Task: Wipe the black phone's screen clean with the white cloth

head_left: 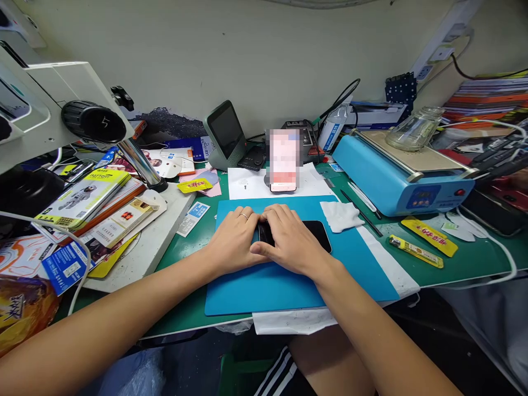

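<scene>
A black smartphone (320, 233) lies flat, screen up, on the blue work mat (264, 289). My left hand (234, 240), with a ring on one finger, grips the phone's left end. My right hand (289, 237) lies across the middle of the phone, its fingers curled over the far edge and its thumb reaching left. The two hands nearly meet, and they hide much of the phone. Right of it, a crumpled white cloth (340, 215) rests on the mat. Behind the hands a second phone (284, 160) stands upright with a lit, blurred screen.
A blue heating plate machine (371, 187) bearing a glass jar (412, 132) stands at right. Near it lie a yellow cutter knife (416, 252) and a yellow packet (429, 236). At left are a microscope arm (94, 118) and stacked boxes (88, 195). A smart display (225, 135) stands behind.
</scene>
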The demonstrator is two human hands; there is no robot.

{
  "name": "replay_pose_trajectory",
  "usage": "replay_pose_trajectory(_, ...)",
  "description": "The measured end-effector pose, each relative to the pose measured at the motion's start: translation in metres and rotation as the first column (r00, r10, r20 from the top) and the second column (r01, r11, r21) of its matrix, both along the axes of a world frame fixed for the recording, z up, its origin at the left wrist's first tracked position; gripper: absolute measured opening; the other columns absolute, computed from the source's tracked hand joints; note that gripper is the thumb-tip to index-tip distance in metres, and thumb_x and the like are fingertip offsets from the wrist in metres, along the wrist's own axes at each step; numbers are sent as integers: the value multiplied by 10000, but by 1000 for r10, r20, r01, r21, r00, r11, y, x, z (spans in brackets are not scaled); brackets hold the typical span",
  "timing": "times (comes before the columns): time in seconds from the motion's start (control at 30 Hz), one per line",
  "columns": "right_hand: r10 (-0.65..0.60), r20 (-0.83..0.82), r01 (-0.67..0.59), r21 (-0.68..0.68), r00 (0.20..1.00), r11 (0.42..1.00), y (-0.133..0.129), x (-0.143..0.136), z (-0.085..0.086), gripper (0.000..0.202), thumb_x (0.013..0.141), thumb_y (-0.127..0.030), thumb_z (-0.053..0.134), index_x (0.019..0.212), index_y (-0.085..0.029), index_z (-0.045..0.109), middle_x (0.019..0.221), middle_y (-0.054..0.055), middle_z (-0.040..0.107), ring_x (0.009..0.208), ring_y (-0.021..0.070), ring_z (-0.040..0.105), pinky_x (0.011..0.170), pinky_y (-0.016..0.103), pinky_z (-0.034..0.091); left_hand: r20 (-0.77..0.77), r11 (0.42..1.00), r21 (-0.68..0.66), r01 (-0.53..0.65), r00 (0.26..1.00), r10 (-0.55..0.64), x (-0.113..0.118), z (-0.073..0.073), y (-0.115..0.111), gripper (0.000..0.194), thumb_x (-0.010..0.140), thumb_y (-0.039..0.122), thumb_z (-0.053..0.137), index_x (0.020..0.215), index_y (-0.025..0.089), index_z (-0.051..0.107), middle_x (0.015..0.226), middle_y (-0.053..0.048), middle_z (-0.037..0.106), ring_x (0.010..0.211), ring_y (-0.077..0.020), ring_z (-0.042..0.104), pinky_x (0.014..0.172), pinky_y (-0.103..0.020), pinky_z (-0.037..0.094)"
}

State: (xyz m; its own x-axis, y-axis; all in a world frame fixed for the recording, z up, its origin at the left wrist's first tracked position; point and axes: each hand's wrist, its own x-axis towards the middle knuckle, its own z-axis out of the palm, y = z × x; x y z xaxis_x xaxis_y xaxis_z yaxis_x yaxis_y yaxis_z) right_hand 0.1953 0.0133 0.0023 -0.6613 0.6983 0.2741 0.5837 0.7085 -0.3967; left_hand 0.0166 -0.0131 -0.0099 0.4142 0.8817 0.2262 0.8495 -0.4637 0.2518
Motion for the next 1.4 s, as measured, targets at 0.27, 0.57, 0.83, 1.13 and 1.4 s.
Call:
replay_pose_trajectory(0.27, -5, 25, 4, 34, 1000, 999, 1, 1, -1, 682, 917, -797, 318, 1063, -180, 570, 1129, 129, 646, 1028, 274, 558, 902, 446, 454, -8, 1000, 1, 8, 1000, -8, -1, -1, 0, 614, 857, 694, 578, 1118, 138, 589, 1021, -121, 593, 935, -307, 545, 813, -450, 462)
replay_pose_trajectory(0.57, 0, 28, -1, 31, 1000, 1000, 0, 2, -1, 678, 910, -798, 340, 1056, -175, 566, 1144, 128, 636, 1027, 272, 541, 909, 443, 448, -17, 1000, 16, 8, 1000, -8, -2, -4, 0, 478, 894, 602, 561, 1094, 167, 572, 1035, -117, 590, 938, -310, 543, 813, -460, 460)
replay_pose_trajectory(0.83, -7, 27, 6, 49, 1000, 999, 0, 3, 0, 716, 904, -814, 307, 1064, -171, 578, 1129, 133, 636, 1018, 271, 547, 905, 438, 452, -13, 999, 41, 20, 1000, -19, -2, -6, 0, 476, 894, 596, 562, 1070, 154, 574, 1024, -119, 581, 920, -305, 533, 799, -460, 463)
replay_pose_trajectory(1.13, -5, 11, 4, 57, 1000, 998, 0, 4, -2, 687, 915, -798, 320, 1066, -178, 573, 1125, 133, 638, 1012, 276, 540, 897, 442, 449, -15, 999, 36, 13, 1000, -13, -2, -6, 0, 494, 894, 624, 554, 1087, 169, 575, 1021, -113, 577, 918, -302, 536, 803, -457, 473)
replay_pose_trajectory(1.4, 4, -5, -4, 36, 1000, 999, 0, 3, -1, 716, 899, -808, 337, 1088, -161, 577, 1140, 136, 634, 1027, 281, 532, 910, 453, 445, -13, 999, 33, 19, 1000, -18, -1, -4, -1, 538, 889, 653, 553, 1085, 153, 576, 1016, -123, 581, 926, -313, 546, 800, -465, 475)
